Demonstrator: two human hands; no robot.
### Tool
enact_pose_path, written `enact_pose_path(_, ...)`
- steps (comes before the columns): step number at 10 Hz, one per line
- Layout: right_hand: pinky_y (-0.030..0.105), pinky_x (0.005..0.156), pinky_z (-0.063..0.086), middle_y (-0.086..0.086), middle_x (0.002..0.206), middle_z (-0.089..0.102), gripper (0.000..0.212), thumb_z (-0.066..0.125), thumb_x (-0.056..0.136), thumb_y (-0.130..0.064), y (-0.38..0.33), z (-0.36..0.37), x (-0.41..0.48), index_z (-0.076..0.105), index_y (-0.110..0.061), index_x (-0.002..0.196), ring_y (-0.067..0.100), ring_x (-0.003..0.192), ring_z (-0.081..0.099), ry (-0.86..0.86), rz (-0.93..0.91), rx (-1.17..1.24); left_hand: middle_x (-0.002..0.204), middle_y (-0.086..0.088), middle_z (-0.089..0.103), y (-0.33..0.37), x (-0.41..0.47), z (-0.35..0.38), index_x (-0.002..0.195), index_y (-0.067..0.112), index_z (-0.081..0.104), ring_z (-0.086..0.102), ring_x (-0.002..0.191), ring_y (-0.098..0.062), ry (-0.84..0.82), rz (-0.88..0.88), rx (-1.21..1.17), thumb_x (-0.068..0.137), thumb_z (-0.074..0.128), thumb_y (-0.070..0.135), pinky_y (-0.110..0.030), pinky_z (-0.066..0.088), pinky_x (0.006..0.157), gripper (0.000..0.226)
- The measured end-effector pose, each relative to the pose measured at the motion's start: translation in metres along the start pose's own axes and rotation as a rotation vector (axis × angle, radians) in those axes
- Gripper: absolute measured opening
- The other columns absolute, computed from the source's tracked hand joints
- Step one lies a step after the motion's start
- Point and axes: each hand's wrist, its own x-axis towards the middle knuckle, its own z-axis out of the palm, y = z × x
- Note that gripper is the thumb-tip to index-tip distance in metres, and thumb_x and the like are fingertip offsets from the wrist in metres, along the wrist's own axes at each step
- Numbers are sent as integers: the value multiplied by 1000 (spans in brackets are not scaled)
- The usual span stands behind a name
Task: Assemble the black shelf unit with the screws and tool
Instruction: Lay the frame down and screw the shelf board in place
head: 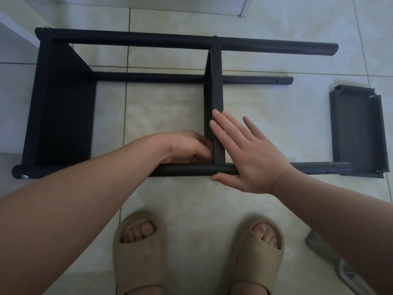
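The black shelf unit point(127, 40) lies on its side on the tiled floor, with long round poles running left to right. One shelf panel point(63, 107) is fixed at the left end and a middle shelf panel point(216, 81) stands between the poles. My left hand point(189, 149) is tucked under the middle panel's left side by the near pole point(187, 169), fingers curled against the panel. My right hand point(244, 154) lies flat with straight fingers against the panel's right side, thumb below the near pole beside a screw head point(218, 173). No tool is visible in either hand.
A loose dark shelf tray point(357, 130) lies at the right, against the near pole's end. Another screw point(25, 177) shows at the near pole's left end. My feet in beige slippers point(140, 248) stand just below the frame. A grey object point(331, 258) lies at the lower right.
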Motion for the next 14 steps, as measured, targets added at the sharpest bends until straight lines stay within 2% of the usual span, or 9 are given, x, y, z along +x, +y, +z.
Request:
enact_pose_path(2,57,122,20,11,169,7,101,35,91,-76,0,0,0,18,-4,160,26,157,6,6,-3,-2,79,-13,64,1,-1,1,100,0,59,68,68,-20,6,15,-41,91,53,-11,-26,55,64,16)
enact_pose_path(4,56,122,20,10,170,7,102,36,91,-77,0,0,0,18,-4,160,26,157,6,9,-1,-9,70,-9,69,1,-1,0,98,1,60,70,64,-17,-33,13,-98,92,49,-14,-24,55,60,19)
enact_pose_path(5,56,123,19,10,170,6,102,36,91,-77,0,1,0,18,-5,160,25,157,5,2,0,-10,81,-14,68,1,1,0,106,-3,60,69,72,-22,-59,-10,-111,92,50,-11,-29,56,67,19)
enact_pose_path(7,56,123,19,10,170,6,102,36,91,-77,0,0,0,18,-5,160,26,157,5,3,0,-12,72,-9,69,0,3,0,84,5,66,69,65,-19,-30,-23,-34,90,54,-7,-24,54,59,18)
enact_pose_path(9,57,122,21,11,169,8,101,37,91,-76,1,1,-1,19,-4,160,26,157,7,22,-2,-6,70,-8,66,0,4,-1,85,3,63,68,63,-16,-10,-3,-36,90,54,-11,-23,54,60,17)
enact_pose_path(12,57,122,21,11,169,7,101,38,91,-76,1,2,-1,18,-4,160,26,157,7,19,-3,-6,76,-11,67,-1,5,-2,89,3,63,68,70,-20,-34,-9,-83,91,53,-12,-29,55,67,18)
enact_pose_path(14,56,123,20,10,170,5,101,38,91,-76,1,1,-1,16,-5,161,25,157,4,5,3,-9,70,-9,67,-2,2,0,69,11,71,68,64,-18,-50,-23,-40,90,52,-8,-24,54,59,34)
